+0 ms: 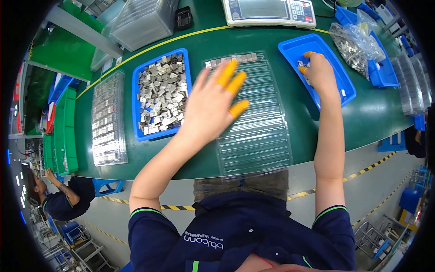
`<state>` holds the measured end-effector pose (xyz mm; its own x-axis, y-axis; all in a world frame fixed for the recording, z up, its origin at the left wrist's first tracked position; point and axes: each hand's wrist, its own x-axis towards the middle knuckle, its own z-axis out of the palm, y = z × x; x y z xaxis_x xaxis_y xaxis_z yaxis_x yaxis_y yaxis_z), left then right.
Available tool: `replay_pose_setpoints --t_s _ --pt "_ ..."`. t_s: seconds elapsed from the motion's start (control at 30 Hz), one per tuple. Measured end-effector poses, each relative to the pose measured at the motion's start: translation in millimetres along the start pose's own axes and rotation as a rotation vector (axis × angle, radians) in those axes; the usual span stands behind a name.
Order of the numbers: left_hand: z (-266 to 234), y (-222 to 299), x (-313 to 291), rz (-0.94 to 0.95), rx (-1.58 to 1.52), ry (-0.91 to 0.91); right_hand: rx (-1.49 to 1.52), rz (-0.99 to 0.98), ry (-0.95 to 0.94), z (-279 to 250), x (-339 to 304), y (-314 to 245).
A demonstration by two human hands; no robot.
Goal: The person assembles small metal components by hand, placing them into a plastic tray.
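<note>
My left hand (pixel 209 105), a little blurred, is spread over the left side of a clear ridged plastic tray (pixel 256 131). Yellow finger cots cover several of its fingertips. A row of small silvery metal parts (pixel 247 57) fills the tray's far end. My right hand (pixel 321 75) reaches into a shallow blue tray (pixel 346 86), its fingers bent down among a few small parts. It wears yellow finger cots too, and what lies between its fingertips is too small to tell. Left of my left hand, another blue tray (pixel 135 102) holds a heap of small metal pieces (pixel 163 90).
A filled clear tray (pixel 108 120) lies at the left beside green bins (pixel 68 131). Behind stand stacked clear trays (pixel 140 22), a black holder (pixel 183 18) and a white scale (pixel 272 12). Bags of metal parts (pixel 351 50) sit far right. A co-worker (pixel 68 197) is at left.
</note>
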<state>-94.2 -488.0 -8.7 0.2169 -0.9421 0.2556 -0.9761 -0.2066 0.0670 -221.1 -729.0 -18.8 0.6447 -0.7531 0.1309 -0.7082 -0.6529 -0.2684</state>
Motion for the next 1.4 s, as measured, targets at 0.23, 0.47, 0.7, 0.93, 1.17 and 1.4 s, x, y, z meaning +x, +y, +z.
replay_pose_setpoints --t_s 0.23,0.47,0.7,0.93,1.17,1.4 --pt "-20.2 -114.4 -40.4 -0.606 -0.042 0.294 0.105 -0.087 0.008 3.1 0.8 -9.4" --pt "-32.8 -113.1 -51.2 -0.788 -0.449 0.064 -0.039 0.045 0.082 0.7 2.1 -12.7" --pt "-20.5 -108.3 -48.1 -0.536 -0.107 0.181 -0.048 0.111 0.204 2.5 4.5 -15.2" --pt "-14.8 -98.0 -49.2 -0.493 -0.018 0.178 0.011 0.082 0.401 -1.3 7.7 -18.7" --pt "-16.9 -89.3 -40.7 -0.786 -0.524 0.213 -0.006 -0.114 0.623 3.4 13.9 -2.5" --pt "-4.0 -75.3 -39.0 -0.595 -1.274 0.326 0.319 -0.178 0.533 6.0 5.6 -27.9"
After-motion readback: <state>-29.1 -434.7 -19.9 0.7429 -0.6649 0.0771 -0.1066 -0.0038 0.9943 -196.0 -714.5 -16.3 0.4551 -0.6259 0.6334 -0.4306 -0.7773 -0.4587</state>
